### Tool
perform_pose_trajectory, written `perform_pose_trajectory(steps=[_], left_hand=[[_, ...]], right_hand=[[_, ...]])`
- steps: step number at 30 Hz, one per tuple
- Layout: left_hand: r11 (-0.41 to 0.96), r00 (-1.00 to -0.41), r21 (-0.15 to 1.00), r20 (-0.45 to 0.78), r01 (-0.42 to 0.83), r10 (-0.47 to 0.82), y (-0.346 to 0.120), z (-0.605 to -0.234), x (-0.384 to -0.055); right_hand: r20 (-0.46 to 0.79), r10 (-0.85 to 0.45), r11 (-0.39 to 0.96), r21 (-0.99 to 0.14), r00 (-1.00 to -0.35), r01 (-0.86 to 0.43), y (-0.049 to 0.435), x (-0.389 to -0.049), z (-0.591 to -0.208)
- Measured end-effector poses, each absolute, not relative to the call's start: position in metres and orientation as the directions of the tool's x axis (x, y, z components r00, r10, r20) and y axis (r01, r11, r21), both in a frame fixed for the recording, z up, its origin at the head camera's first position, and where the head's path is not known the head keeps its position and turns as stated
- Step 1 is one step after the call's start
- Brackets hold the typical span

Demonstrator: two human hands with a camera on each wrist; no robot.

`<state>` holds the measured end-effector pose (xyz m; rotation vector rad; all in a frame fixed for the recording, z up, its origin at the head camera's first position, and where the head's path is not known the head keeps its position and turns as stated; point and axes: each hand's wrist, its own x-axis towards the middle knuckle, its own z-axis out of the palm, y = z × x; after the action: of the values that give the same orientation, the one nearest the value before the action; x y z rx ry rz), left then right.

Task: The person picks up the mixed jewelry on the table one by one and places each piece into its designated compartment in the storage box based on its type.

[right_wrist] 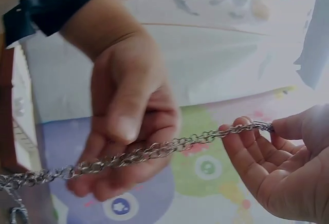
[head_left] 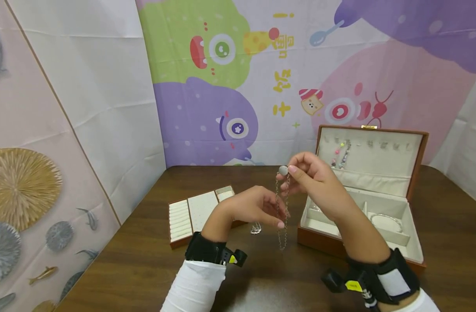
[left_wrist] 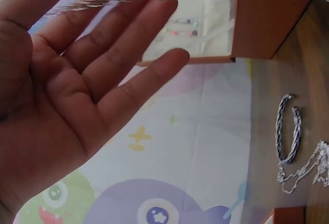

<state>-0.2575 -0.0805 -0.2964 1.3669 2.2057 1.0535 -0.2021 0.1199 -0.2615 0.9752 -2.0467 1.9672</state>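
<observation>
A silver chain (head_left: 283,240) with a round, pale disc (head_left: 283,170) at its top hangs down in a long doubled loop. My right hand (head_left: 315,186) pinches it near the disc between thumb and fingertips. Beside the hanging strands is my left hand (head_left: 253,206), fingers loosely extended; in the left wrist view its palm (left_wrist: 61,100) faces the camera and the chain crosses its fingers. The right wrist view has the links (right_wrist: 149,153) stretching past the left hand's thumb.
An open brown jewelry box (head_left: 319,238) with cream compartments stands at right, a bracelet (head_left: 386,222) inside and a beaded strand (head_left: 341,154) on its lid. A divided tray (head_left: 202,210) lies at left. Between them rest a braided cuff (left_wrist: 288,131) and fine chain (left_wrist: 303,170).
</observation>
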Motion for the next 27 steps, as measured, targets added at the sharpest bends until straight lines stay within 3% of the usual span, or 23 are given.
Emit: perform_pose_trajectory(steps=[6, 12, 15, 20, 27], left_hand=[[0.262, -0.462, 0.742, 0.073, 0.617, 0.884, -0.077, -0.298, -0.255], [0.259, -0.503, 0.7, 0.165, 0.666, 0.849, -0.088, -0.291, -0.256], [0.232, -0.559, 0.734, 0.235, 0.638, 0.795, -0.099, -0.284, -0.254], [0.1, -0.665, 0.844, 0.337, 0.528, 0.667, -0.115, -0.271, -0.247], [-0.089, -0.777, 0.922, 0.366, 0.376, 0.513, -0.112, -0.257, -0.233]], right_hand=[[0.63, -0.256, -0.194, -0.776, -0.733, -0.6, 0.131, -0.193, -0.25], [0.654, -0.156, -0.243, -0.752, -0.74, -0.613, 0.148, -0.189, -0.242], [0.592, -0.2, -0.111, -0.805, -0.781, -0.582, 0.157, -0.192, -0.243], [0.37, -0.422, 0.24, -0.835, -0.828, -0.495, 0.158, -0.208, -0.252], [0.204, -0.623, 0.327, -0.81, -0.756, -0.488, 0.137, -0.23, -0.28]])
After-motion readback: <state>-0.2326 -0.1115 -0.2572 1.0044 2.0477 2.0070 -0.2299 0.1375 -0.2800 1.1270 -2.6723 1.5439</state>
